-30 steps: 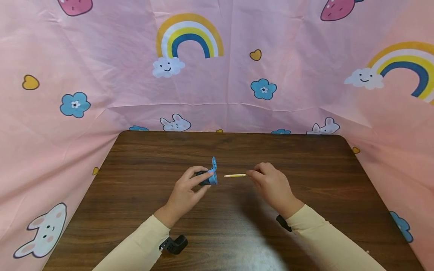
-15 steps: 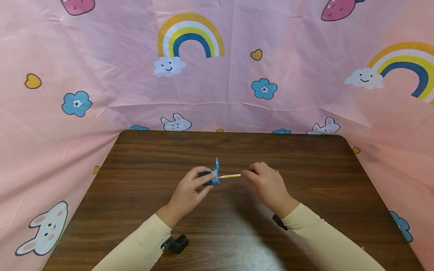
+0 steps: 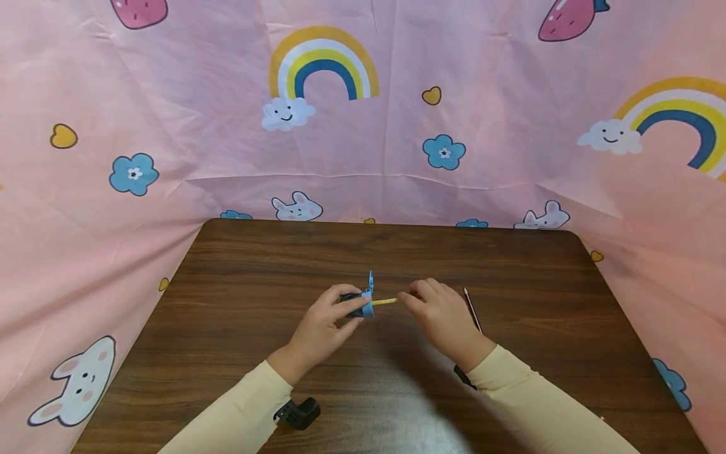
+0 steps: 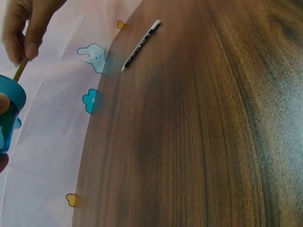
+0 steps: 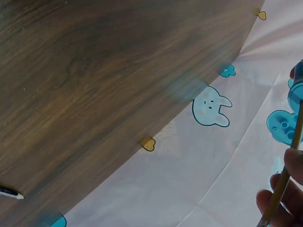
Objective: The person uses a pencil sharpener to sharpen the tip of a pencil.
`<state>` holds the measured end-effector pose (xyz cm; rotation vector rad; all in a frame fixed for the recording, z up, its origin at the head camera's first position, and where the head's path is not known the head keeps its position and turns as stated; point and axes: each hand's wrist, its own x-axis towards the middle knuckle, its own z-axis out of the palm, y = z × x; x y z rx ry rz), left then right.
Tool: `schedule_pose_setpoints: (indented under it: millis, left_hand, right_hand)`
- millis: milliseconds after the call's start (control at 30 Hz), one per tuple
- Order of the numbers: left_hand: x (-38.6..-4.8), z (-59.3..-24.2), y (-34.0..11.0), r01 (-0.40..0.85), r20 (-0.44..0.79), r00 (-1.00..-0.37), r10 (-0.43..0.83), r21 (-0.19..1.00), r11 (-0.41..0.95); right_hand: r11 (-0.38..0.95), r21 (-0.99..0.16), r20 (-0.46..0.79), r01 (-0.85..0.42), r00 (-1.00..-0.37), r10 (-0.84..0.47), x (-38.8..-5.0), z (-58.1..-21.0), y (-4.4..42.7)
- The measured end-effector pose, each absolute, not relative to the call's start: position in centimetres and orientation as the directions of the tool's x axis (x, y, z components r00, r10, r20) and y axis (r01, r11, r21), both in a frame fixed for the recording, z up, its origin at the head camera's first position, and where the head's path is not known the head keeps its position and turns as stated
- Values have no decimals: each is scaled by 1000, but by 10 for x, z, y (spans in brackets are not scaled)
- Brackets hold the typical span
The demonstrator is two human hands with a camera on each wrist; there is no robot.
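Observation:
My left hand (image 3: pixel 316 325) grips a blue pencil sharpener (image 3: pixel 368 308) with a dark body, held on its side above the table. Its flip lid (image 5: pixel 281 126) stands up, away from the mouth. Between thumb and fingers, my right hand (image 3: pixel 449 323) pinches a yellow pencil (image 3: pixel 384 302). The pencil's front end is inside the sharpener's mouth, so its tip is hidden. In the left wrist view, the sharpener (image 4: pixel 10 94) shows at the left edge with the pencil (image 4: pixel 20 70) running up to the right hand's fingertips.
A black patterned pencil (image 3: pixel 473 310) lies on the brown wooden table (image 3: pixel 255 258), just beyond the right wrist. Pink cloth (image 3: pixel 391 139) printed with rainbows and rabbits hangs behind and beside the table. Black wrist cameras sit at both cuffs.
My right hand has moved left, bringing the yellow pencil's tip from apart to inside the sharpener. The left hand shifted slightly right with the sharpener. The black pencil has come into sight.

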<state>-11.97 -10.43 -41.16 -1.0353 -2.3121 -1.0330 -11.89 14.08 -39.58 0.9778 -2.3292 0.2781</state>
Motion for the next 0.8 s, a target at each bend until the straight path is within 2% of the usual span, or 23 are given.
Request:
schedule_pose_setpoints:
  millis: [100,200,333,433,533,633,700,800]
  left_hand:
    - [-119,-412,-104,759,602,-649,466,468,453]
    - [-118,-413,-104,780,618,-622,480,434,451]
    - [-117,-415,-104,833,665,-540,516,337,438]
    - [-117,-415,-104,865,686,-484,543,279,418]
    - [-116,-415,-105,884,692,-448,566,248,397]
    - [-116,-414,-105,893,695,-427,579,225,389]
    - [-116,-414,-105,892,694,-428,579,221,395]
    - [-117,-416,-104,874,684,-464,563,249,418]
  right_hand:
    - [708,11,594,-706,-565,-573,-117,-397,139]
    - [721,-68,542,-690,-632,-554,-114,-395,137]
    - [743,-289,364,-604,-787,-498,-111,-387,136]
    - [729,-462,193,-506,-859,-474,-112,-382,137]
    - [693,-599,35,-401,-878,-478,-116,-378,140]
    - [665,-673,-64,-323,-871,-487,-120,-376,143]
    - [660,-690,-89,-297,-870,-484,-122,-375,143]
    - [677,-667,-62,-311,-882,-467,-123,-374,141]
